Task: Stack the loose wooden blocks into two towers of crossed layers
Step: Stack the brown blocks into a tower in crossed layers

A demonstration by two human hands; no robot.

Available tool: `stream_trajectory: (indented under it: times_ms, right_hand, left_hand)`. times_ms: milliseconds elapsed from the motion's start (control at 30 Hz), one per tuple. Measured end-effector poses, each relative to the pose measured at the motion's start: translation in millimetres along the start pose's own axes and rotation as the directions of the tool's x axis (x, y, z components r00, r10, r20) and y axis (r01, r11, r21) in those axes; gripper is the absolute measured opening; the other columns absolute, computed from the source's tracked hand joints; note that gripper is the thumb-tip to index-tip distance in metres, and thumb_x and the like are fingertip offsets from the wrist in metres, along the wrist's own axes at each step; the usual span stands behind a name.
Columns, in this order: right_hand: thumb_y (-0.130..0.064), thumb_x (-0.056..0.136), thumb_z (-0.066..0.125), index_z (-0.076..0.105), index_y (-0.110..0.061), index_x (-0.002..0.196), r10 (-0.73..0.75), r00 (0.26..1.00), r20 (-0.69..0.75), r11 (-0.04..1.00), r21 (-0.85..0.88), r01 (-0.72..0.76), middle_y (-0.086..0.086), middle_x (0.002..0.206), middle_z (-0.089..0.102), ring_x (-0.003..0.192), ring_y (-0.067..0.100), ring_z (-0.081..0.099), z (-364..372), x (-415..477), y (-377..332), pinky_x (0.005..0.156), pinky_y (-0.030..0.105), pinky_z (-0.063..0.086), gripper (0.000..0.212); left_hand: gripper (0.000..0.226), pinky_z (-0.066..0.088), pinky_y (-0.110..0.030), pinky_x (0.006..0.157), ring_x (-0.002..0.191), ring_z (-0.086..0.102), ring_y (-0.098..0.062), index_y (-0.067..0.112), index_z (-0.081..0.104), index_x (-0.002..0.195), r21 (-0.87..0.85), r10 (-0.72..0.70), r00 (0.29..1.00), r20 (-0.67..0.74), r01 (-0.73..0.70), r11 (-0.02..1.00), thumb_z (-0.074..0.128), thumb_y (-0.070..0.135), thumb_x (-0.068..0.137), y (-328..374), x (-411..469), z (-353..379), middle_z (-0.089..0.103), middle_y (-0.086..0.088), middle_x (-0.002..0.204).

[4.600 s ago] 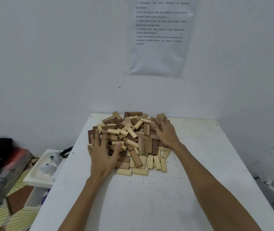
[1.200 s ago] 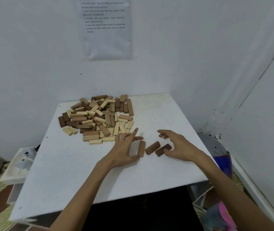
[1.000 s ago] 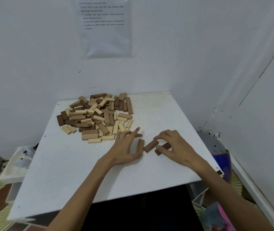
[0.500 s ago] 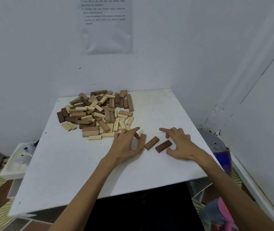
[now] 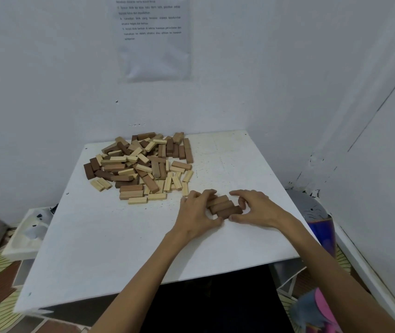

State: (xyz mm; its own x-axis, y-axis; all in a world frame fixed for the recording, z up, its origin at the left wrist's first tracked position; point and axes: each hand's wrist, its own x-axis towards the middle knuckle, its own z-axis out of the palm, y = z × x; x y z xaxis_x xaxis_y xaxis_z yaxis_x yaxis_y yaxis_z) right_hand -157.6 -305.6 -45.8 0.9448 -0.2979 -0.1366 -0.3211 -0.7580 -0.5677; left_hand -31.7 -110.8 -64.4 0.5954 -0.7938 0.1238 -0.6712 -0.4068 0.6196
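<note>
Three blocks (image 5: pixel 224 206) lay side by side on the table (image 5: pixel 119 248), held between the left hand (image 5: pixel 197 212) and right hand (image 5: pixel 259 209); the loose pile (image 5: pixel 141 162) lay beyond the left hand, to its left.

Bare white-walled room corner, white table (image 5: pixel 119 236); taped instruction sheet (image 5: pixel 154 51)

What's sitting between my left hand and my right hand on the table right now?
In the head view, three brown blocks lie side by side between the left hand and right hand, whose fingers cup them.
</note>
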Motion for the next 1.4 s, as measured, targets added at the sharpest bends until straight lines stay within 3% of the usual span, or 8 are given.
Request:
stream_trajectory:
  times_ms: [167, 300, 467, 567, 667, 1000, 1200, 1400]
  right_hand:
    - [-0.051, 0.074, 0.085, 0.054, -0.033, 0.139, -0.013, 0.999, 0.029, 0.997, 0.076, 0.011, -0.011, 0.087, 0.060, 0.080, -0.005, 0.053, -3.3, 2.5, -6.9, 0.072, 0.017, 0.041, 0.074]
    - [-0.049, 0.070, 0.089, 0.056, -0.033, 0.132, 0.022, 0.999, 0.028, 0.993, 0.116, -0.025, -0.011, 0.086, 0.062, 0.076, -0.011, 0.053, -4.1, 4.2, -6.8, 0.067, 0.013, 0.038, 0.072]
    - [-0.051, 0.067, 0.090, 0.056, -0.031, 0.126, 0.070, 0.997, 0.017, 0.988, 0.134, -0.072, -0.008, 0.088, 0.066, 0.077, -0.002, 0.056, -0.8, 5.7, -10.5, 0.063, 0.013, 0.039, 0.071]
    - [-0.051, 0.066, 0.091, 0.055, -0.030, 0.123, 0.084, 0.996, 0.013, 0.987, 0.135, -0.085, -0.006, 0.090, 0.066, 0.083, 0.002, 0.057, 0.9, 7.0, -12.3, 0.064, 0.014, 0.038, 0.070]
    - [-0.054, 0.065, 0.090, 0.053, -0.029, 0.123, 0.093, 0.995, 0.022, 0.989, 0.117, -0.095, -0.006, 0.096, 0.064, 0.088, 0.003, 0.057, 1.3, 8.4, -12.3, 0.066, 0.016, 0.038, 0.073]
    - [-0.042, 0.074, 0.087, 0.055, -0.029, 0.136, 0.008, 0.994, 0.109, 0.997, 0.076, -0.016, -0.025, 0.086, 0.064, 0.076, -0.004, 0.054, -15.2, 8.0, -4.1, 0.075, 0.016, 0.043, 0.071]
    - [-0.042, 0.077, 0.086, 0.052, -0.026, 0.139, -0.012, 0.995, 0.095, 0.996, 0.094, 0.003, -0.018, 0.088, 0.065, 0.081, -0.001, 0.054, -11.1, 6.7, -0.5, 0.075, 0.013, 0.042, 0.072]
    - [-0.042, 0.077, 0.086, 0.052, -0.027, 0.137, 0.029, 0.997, 0.065, 0.994, 0.100, -0.035, -0.016, 0.090, 0.066, 0.081, 0.000, 0.055, -16.9, 8.2, 9.8, 0.074, 0.015, 0.043, 0.070]
  left_hand:
    - [0.083, 0.040, -0.032, 0.108, 0.126, 0.045, -0.011, 0.023, 0.039, 0.150, -0.138, 0.052, 0.985, 0.165, -0.029, 0.990, 0.080, 0.027, 0.078, -2.7, 10.3, -11.8, 0.055, 0.011, 0.142]
    - [0.089, 0.045, -0.033, 0.096, 0.116, 0.050, -0.017, 0.020, 0.038, 0.152, 0.050, 0.062, 0.990, 0.124, -0.068, 0.996, 0.079, 0.045, 0.077, -8.5, 13.9, -17.8, 0.046, 0.001, 0.133]
    - [0.069, 0.049, -0.041, 0.088, 0.098, 0.056, -0.016, 0.022, 0.052, 0.137, 0.144, 0.024, 0.971, 0.238, -0.060, 0.988, 0.075, 0.055, 0.081, -6.8, 19.5, -26.0, 0.060, 0.007, 0.103]
    - [0.054, 0.051, -0.042, 0.086, 0.093, 0.059, -0.015, 0.018, 0.058, 0.125, 0.041, 0.038, 0.953, 0.301, -0.053, 0.998, 0.079, 0.044, 0.082, -7.5, 27.1, -29.1, 0.062, 0.005, 0.101]
    - [0.062, 0.050, -0.032, 0.085, 0.096, 0.058, -0.014, 0.017, 0.055, 0.133, 0.030, 0.024, 0.927, 0.375, -0.038, 0.999, 0.082, 0.039, 0.082, -7.7, 35.8, -33.4, 0.062, 0.006, 0.107]
    - [0.065, 0.043, -0.024, 0.075, 0.092, 0.055, -0.013, 0.017, 0.053, 0.132, 0.068, 0.012, 0.899, 0.438, -0.046, 0.997, 0.086, 0.038, 0.079, -5.6, 49.5, -36.5, 0.060, 0.004, 0.108]
    - [0.041, 0.048, -0.036, 0.077, 0.091, 0.058, -0.023, 0.013, 0.056, 0.107, 0.136, 0.012, 0.873, 0.488, -0.090, 0.987, 0.080, 0.036, 0.083, -1.3, 54.2, -34.5, 0.061, -0.004, 0.101]
    - [0.048, 0.052, -0.038, 0.082, 0.095, 0.058, -0.021, 0.015, 0.056, 0.122, 0.129, 0.076, 0.862, 0.501, -0.161, 0.978, 0.077, 0.037, 0.084, 5.0, 69.2, -30.6, 0.061, -0.001, 0.108]
